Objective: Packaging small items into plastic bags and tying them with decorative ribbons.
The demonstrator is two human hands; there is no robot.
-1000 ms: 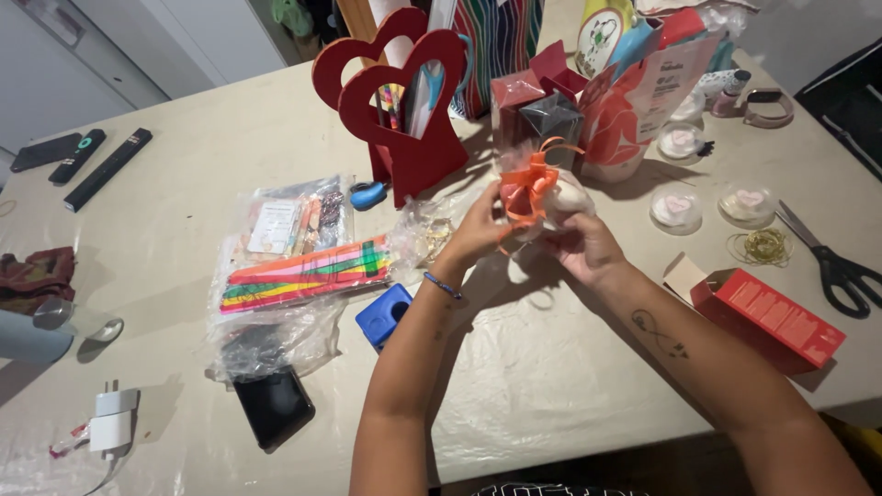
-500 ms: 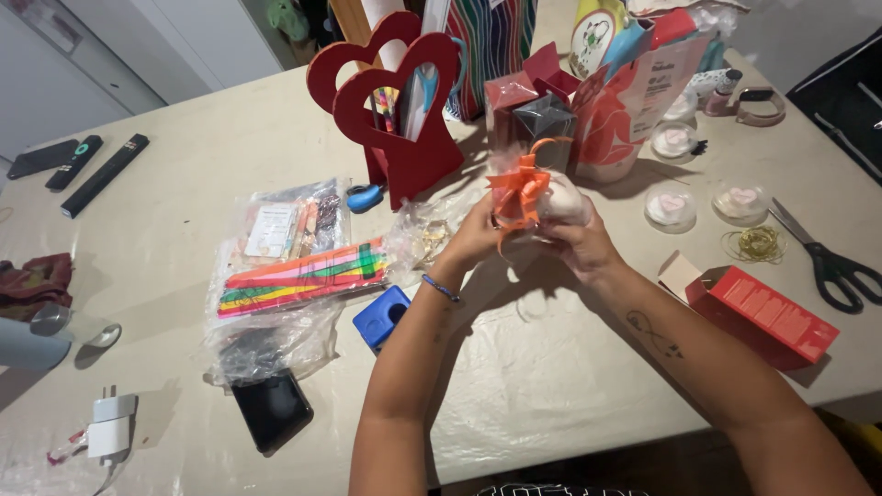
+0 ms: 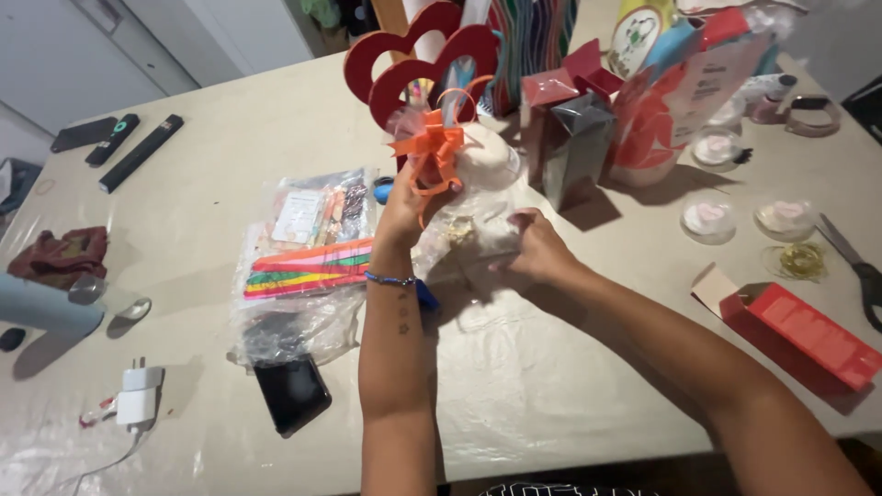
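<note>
Head view, looking down on a cluttered tabletop (image 3: 570,404) under clear plastic sheeting.

Left hand (image 3: 404,207) raised above the tabletop, fingers closed around the gathered neck of a small clear-wrapped bundle (image 3: 487,161), gripping just under an orange ribbon bow (image 3: 430,152). The bundle hangs in the air directly in front of the red heart stand (image 3: 413,64), close enough that the bow overlaps it in the picture.

Right hand (image 3: 537,248) lower, to the right of the bow and near the tabletop. Fingers curled and pressed into loose clear wrap (image 3: 469,239) that trails below the bundle; something gold glints inside the wrap, but glare makes it hard to tell what it is, or whether the fingers pinch the film or only hold it down.

Left of the bow: a clear bag of striped craft strips (image 3: 308,266), a dark phone (image 3: 292,395) beneath it, a white charger (image 3: 140,404) further out. Right of the bow: red and dark gift boxes (image 3: 570,119), small round clear tubs (image 3: 707,219), an open red carton (image 3: 808,335), scissors (image 3: 859,266) at the edge.

Risks, as a judgement: the hold is on slippery film, so the neck could slide through the left fingers and loosen the bow. Pulling the trailing wrap while the bundle stays lifted could tear the film or spill its contents. A swing backward would knock the heart stand.
</note>
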